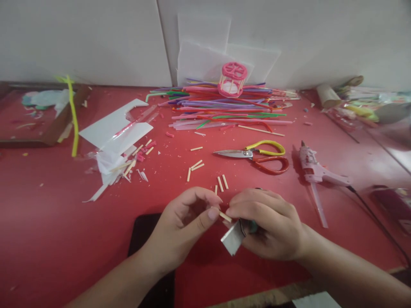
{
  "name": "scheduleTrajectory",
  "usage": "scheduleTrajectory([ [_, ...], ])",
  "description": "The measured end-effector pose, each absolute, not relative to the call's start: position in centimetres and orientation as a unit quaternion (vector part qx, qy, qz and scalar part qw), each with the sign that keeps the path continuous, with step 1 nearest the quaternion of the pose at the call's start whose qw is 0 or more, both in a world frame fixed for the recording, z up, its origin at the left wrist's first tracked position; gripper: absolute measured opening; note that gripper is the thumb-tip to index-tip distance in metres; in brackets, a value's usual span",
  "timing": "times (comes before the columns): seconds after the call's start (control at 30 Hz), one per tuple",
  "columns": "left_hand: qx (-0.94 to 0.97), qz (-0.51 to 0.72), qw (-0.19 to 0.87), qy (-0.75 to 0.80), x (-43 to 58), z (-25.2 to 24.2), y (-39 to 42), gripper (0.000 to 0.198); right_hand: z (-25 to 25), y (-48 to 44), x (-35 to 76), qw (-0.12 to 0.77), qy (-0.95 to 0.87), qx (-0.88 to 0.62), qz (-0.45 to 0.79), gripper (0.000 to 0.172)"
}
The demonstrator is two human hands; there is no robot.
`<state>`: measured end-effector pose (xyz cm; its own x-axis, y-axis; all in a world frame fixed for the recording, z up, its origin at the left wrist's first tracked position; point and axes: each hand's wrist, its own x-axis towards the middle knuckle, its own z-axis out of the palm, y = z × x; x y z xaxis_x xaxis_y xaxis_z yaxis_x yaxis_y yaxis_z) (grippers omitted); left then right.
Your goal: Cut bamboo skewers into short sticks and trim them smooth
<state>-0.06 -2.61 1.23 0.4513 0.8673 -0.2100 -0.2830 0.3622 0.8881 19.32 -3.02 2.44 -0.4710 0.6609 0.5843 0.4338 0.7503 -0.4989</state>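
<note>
My left hand pinches one end of a short pale wooden stick between thumb and forefinger. Curled around a tool with a broad flat silver blade, my right hand hides most of its handle. The blade points down and left, close to the stick, and the right fingertips are near the stick's other end. Just beyond my hands lie several cut stick pieces. Farther away rest scissors with one yellow and one red handle.
A pink glue gun lies right, its cord running down. Behind are colourful pipe cleaners with a small pink cage-like craft on top. White card and scraps lie left, near a brown tray. A black flat object is under my left arm.
</note>
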Motion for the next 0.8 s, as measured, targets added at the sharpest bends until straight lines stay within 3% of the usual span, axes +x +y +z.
scheduleTrajectory([
  [0.27,0.628,0.415,0.527,0.395,-0.4,0.8,-3.6,0.024,2.5,-2.7,19.8,0.372,-0.862,-0.327,0.11,0.016],
  [0.47,0.607,0.371,0.565,0.417,-0.5,0.2,-3.8,0.022,2.7,-2.7,19.8,0.361,-0.878,-0.298,0.101,0.019],
  [0.6,0.566,0.403,0.578,0.429,-0.1,0.4,-3.4,0.019,2.4,-3.0,20.0,0.369,-0.851,-0.356,0.109,0.029],
  [0.8,0.514,0.437,0.587,0.448,0.3,0.9,-3.0,0.007,0.8,-3.0,20.4,0.425,-0.799,-0.356,0.234,0.046],
])
